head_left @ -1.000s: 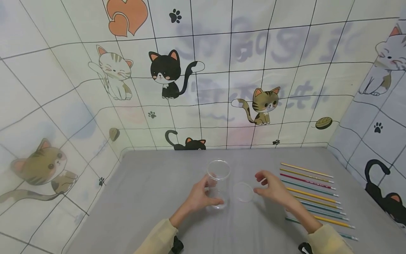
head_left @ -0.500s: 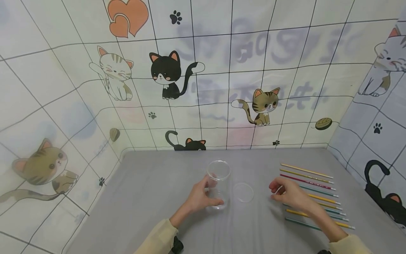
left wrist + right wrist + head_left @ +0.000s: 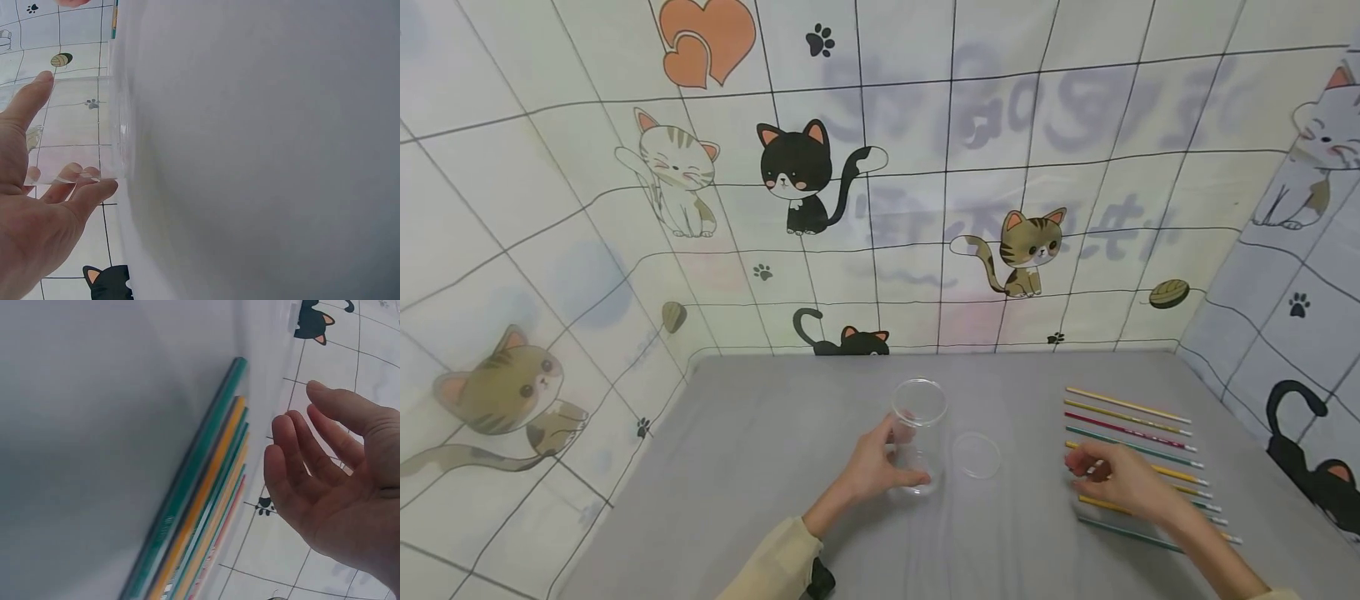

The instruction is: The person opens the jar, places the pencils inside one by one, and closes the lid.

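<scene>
A clear plastic cylindrical jar [image 3: 920, 442] stands upright and uncapped on the grey table. My left hand [image 3: 880, 462] grips it low down, thumb on the near side and fingers round the far side; the left wrist view shows the same hold on the jar [image 3: 75, 131]. Just right of the jar lies a round clear lid [image 3: 976, 456]. My right hand [image 3: 1123, 479] is over the row of pencils [image 3: 1138, 429], fingers loosely curved with nothing between them. In the right wrist view the hand [image 3: 331, 469] is apart from the pencils [image 3: 200, 494].
The pencils, yellow, red and green with white erasers to the right, lie side by side on the right of the grey table [image 3: 760, 467]. Behind and at both sides hangs a white cloth [image 3: 910, 208] printed with cats and grid lines.
My right hand has moved right, from beside the lid to over the pencils. The left hand and the jar have stayed in place.
</scene>
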A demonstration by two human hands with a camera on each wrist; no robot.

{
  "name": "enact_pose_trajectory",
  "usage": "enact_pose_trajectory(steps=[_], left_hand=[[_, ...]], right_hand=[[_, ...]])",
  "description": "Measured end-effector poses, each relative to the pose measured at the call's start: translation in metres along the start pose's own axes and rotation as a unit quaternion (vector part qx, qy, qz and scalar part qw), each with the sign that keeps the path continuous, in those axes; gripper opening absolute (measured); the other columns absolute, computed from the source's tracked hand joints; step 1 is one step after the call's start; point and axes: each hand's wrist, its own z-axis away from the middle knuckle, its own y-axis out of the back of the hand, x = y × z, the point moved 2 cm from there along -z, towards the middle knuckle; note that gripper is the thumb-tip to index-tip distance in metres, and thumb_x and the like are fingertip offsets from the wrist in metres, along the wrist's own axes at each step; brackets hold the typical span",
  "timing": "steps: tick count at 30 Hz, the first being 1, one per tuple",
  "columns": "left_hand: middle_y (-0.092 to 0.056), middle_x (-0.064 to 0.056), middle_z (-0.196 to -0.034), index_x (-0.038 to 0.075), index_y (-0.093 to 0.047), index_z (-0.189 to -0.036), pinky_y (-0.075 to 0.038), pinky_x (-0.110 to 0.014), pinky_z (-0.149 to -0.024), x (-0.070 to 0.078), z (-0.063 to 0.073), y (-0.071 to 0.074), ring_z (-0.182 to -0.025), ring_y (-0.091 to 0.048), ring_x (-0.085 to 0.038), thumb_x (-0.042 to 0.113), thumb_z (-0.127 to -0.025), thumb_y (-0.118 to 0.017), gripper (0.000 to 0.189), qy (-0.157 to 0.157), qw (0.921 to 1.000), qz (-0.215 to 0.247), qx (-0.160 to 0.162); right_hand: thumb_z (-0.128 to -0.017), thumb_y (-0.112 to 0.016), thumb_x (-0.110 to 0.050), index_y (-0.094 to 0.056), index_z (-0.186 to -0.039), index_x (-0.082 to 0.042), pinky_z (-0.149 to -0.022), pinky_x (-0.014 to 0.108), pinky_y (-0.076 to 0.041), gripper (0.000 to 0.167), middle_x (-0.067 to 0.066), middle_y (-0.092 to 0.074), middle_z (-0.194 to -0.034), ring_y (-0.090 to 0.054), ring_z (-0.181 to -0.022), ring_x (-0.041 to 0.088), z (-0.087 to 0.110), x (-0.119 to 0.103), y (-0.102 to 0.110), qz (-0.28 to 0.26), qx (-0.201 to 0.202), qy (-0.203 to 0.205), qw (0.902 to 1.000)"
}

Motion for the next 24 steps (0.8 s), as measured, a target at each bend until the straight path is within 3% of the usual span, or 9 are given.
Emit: enact_pose_trajectory(steps=[6,12,18,24], left_hand=[[-0.062,-0.018,-0.124,0.012,-0.048,-0.138,-0.053,-0.040,-0.093,-0.001,-0.001,0.000,-0.116,-0.060,-0.030,0.017,-0.069,-0.094,0.083,0.000,1.0000,0.001,0.000],[-0.061,-0.020,-0.125,0.007,-0.047,-0.140,-0.053,-0.041,-0.094,0.001,-0.001,0.000,-0.116,-0.059,-0.032,0.017,-0.070,-0.094,0.085,0.002,1.0000,0.000,-0.004],[-0.061,-0.019,-0.125,0.006,-0.046,-0.141,-0.053,-0.040,-0.093,0.002,-0.001,-0.001,-0.116,-0.059,-0.031,0.017,-0.070,-0.094,0.086,0.000,1.0000,0.001,-0.003],[-0.061,-0.019,-0.124,0.009,-0.047,-0.140,-0.053,-0.039,-0.093,0.001,0.000,-0.002,-0.115,-0.060,-0.031,0.017,-0.069,-0.094,0.085,-0.002,1.0000,0.002,-0.001]], right_hand=[[-0.081,-0.083,-0.006,-0.066,-0.111,0.005,-0.068,0.028,-0.057,0.036,0.015,-0.068,-0.103,-0.066,-0.081,0.013,0.014,0.010,-0.006,-0.006,0.064,-0.006,0.9979],[-0.073,-0.088,-0.005,-0.071,-0.102,0.000,-0.065,0.028,-0.057,0.034,0.010,-0.071,-0.097,-0.069,-0.079,0.019,0.021,0.015,-0.014,0.045,0.146,-0.017,0.9881],[-0.073,-0.088,-0.007,-0.071,-0.102,0.000,-0.065,0.026,-0.056,0.034,0.007,-0.071,-0.095,-0.068,-0.079,0.017,0.027,0.019,-0.018,0.055,0.159,-0.063,0.9838],[-0.073,-0.088,-0.007,-0.072,-0.102,-0.002,-0.067,0.026,-0.056,0.033,0.004,-0.071,-0.095,-0.068,-0.079,0.012,0.033,0.023,-0.021,0.059,0.161,-0.080,0.9819]])
